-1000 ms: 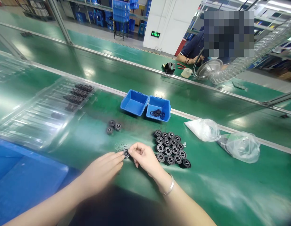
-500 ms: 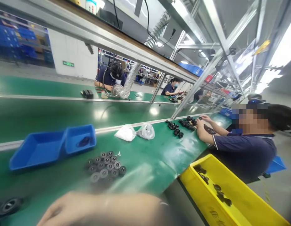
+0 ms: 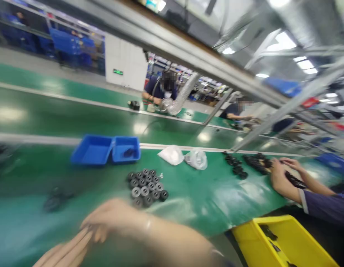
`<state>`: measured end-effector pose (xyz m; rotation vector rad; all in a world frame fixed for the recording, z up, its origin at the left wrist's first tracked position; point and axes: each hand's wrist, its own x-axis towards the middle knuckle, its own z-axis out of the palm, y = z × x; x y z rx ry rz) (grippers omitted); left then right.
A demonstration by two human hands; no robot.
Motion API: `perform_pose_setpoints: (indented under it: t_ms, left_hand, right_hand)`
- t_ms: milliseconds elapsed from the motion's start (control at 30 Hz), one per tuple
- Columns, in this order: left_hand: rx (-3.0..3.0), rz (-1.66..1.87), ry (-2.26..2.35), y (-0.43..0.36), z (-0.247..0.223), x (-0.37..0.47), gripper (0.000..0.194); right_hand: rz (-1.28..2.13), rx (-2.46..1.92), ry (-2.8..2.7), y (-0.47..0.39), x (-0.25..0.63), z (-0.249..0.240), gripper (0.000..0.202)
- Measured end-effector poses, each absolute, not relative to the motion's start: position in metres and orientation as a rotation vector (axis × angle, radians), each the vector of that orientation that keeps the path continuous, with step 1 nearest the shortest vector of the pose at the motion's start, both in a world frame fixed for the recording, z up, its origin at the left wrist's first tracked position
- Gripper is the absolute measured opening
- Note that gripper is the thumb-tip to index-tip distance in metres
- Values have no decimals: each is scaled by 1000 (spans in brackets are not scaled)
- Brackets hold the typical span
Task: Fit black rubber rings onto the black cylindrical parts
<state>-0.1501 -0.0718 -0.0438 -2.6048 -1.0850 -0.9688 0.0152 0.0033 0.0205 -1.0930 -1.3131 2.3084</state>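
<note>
Far left, 8 o'clock: loose cluster of dark round parts [image 3: 56, 200], badly smeared, no detail. Just below, toward 7–8: bare left hand [image 3: 66, 253], fingers stretched out, tips meeting the bare right hand [image 3: 109, 218], fingers curled; blur hides whether either grasps anything, can't tell. At 9: blue open plastic bin [image 3: 91, 150], beside it a smaller blue plastic bin [image 3: 125, 141] with a dark coil inside. At 7: packed rows of black slotted round parts [image 3: 146, 187], untouched by the hands. At 6, white-filled plastic bag [image 3: 172, 155]; at 4–5, clear plastic bag [image 3: 196, 159]. At 3–4, a co-worker's hand [image 3: 280, 178] over dark parts; yellow plastic crate [image 3: 288, 230] at 4

Change: view swung right; a small round part showed between the fingertips a second ago, now indiscernible. Rows look the same, so probably a glance away, nothing added
</note>
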Motion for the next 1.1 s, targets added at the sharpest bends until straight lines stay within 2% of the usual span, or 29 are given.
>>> perform_pose_setpoints:
  t_ms: [100,233,333,500,800,1100]
  left_hand:
    - [-2679,-686,-1172,-114,-20,-179,53]
    - [-2664,-695,-1246,-109,16,-172,40]
    - [-2661,-626,-1285,-98,29,-163,38]
    - [-2674,-630,-1342,-103,29,-156,33]
    - [-2697,-661,-1335,-100,28,-154,35]
    - [-2793,-463,-1296,-102,23,-156,40]
  right_hand:
    - [2263,-1007,-1161,-6,17,25,36]
    - [2344,-826,-1073,-7,22,23,41]
    - [2393,-813,-1025,-6,25,24,42]
    - [2516,-858,-1020,1,24,29,43]
    - [2530,-868,-985,6,23,31,34]
    - [2563,-831,-1040,6,23,33,36]
